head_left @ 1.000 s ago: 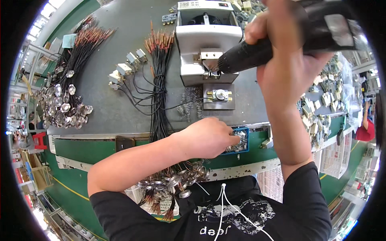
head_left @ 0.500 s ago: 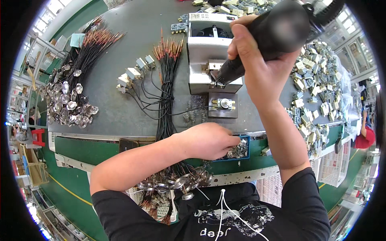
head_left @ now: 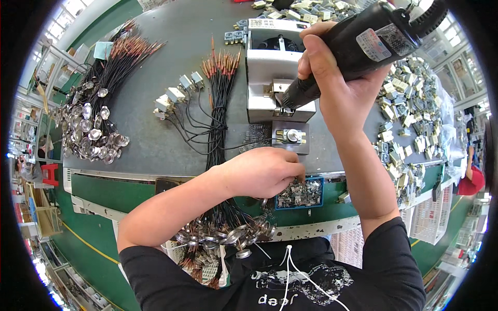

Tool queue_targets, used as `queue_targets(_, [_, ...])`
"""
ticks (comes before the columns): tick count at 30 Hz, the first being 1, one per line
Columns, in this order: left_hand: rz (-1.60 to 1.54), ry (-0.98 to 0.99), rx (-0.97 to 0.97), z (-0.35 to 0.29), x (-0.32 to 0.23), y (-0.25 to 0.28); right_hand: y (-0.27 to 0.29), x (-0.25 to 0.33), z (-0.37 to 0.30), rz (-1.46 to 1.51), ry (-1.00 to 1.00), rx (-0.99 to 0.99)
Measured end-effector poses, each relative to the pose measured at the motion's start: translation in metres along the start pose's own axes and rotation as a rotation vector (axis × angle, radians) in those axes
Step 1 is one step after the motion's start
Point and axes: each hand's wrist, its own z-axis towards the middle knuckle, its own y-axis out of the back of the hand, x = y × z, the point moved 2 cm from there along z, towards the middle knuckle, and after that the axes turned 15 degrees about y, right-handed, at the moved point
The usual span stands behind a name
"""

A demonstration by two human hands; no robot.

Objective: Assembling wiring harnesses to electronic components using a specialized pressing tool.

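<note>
My right hand (head_left: 345,85) is wrapped around a black electric screwdriver (head_left: 358,44), held slanting down to the left. Its lower end reaches the metal front of a white screw feeder (head_left: 259,78); the very tip is hard to make out. My left hand (head_left: 267,173) is closed, fingers pinched together, over the edge of a blue tray (head_left: 322,193) of small metal pieces (head_left: 298,196). What those fingers hold, if anything, is hidden. Just beyond them, a dark block (head_left: 280,127) carries a small pale part with a round metal centre (head_left: 293,136), joined to a black wire.
Left of the feeder lies a bundle of black wires (head_left: 218,114), with several pale connectors (head_left: 176,95) beside it. Another wire bundle with round metal ends (head_left: 93,133) lies farther left. Loose pale and grey parts (head_left: 402,98) are heaped at the right.
My left hand has risen out of the blue tray toward the dark block, uncovering more metal pieces. The screwdriver stays at the feeder; the whole view has shifted slightly.
</note>
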Motion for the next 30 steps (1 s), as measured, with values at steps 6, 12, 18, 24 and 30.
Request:
queue_targets(6, [0.010, 0.034, -0.040, 0.000, -0.002, 0.004, -0.016, 0.006, 0.001, -0.016, 0.019, -0.169])
queue_targets(12, [0.154, 0.128, -0.269, -0.003, -0.001, 0.033, -0.012, 0.007, 0.002, -0.044, 0.000, -0.022])
queue_targets(18, [0.309, 0.154, -0.523, -0.001, 0.017, 0.039, 0.001, 0.032, -0.005, 0.003, -0.177, -0.017])
queue_targets(24, [0.459, 0.177, -0.490, 0.012, 0.019, 0.010, 0.015, 0.048, -0.004, 0.122, -0.155, -0.012])
queue_targets(30, [0.424, 0.124, -0.574, 0.007, 0.025, 0.005, 0.016, 0.047, -0.005, -0.041, -0.153, 0.011])
